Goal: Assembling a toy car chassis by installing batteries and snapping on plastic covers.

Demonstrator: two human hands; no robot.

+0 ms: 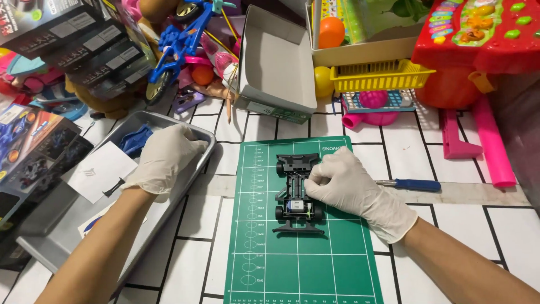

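Note:
A black toy car chassis (295, 194) with small wheels lies lengthwise on a green cutting mat (304, 259). My right hand (349, 186), in a white glove, rests on the chassis's right side, fingers curled against its middle. My left hand (166, 157), also gloved, reaches into a grey metal tray (67, 236) at the left, its fingertips over the tray's far end near a blue plastic part (135, 139). Whether those fingers hold anything is hidden.
A blue-handled screwdriver (410, 184) lies right of the mat. White paper (104, 169) sits in the tray. Boxes (34, 146) are at the left. An open cardboard box (275, 62), a yellow basket (379, 75), a blue toy bike (180, 42) and pink and red toys (484, 39) crowd the back.

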